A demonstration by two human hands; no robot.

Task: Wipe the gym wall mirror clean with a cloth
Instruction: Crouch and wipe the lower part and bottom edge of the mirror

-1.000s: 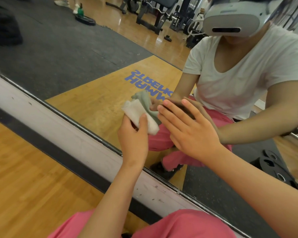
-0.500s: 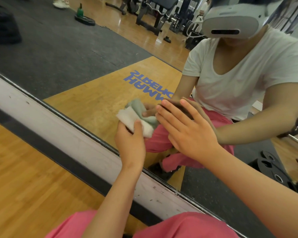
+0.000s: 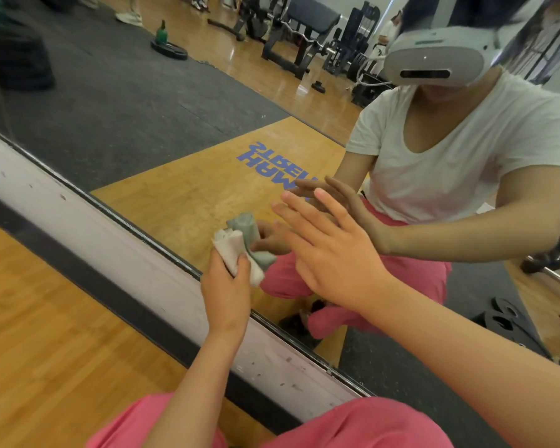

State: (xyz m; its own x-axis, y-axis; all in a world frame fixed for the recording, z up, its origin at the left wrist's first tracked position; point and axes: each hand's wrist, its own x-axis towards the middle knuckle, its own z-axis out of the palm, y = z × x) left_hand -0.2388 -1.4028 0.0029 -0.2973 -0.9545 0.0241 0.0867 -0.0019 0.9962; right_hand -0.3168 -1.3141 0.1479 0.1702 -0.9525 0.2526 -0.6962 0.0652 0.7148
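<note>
Cloth (image 3: 229, 248), white and bunched, gripped in the curled fingers and thumb of the left hand (image 3: 227, 289), pressed to the wall mirror (image 3: 143, 108) just above its white lower frame (image 3: 110, 227). Right hand (image 3: 333, 253): fingers straight, spread, fingertips at the glass.

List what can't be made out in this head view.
All in the head view:
cloth: its lower part is hidden in the grip of the left hand.
right hand: palm faces away; contact with the mirror is unclear.
mirror: top cut off by the frame edge; smudges too faint.
blue floor lettering: reflected, partly covered by the hand's reflection.
</note>
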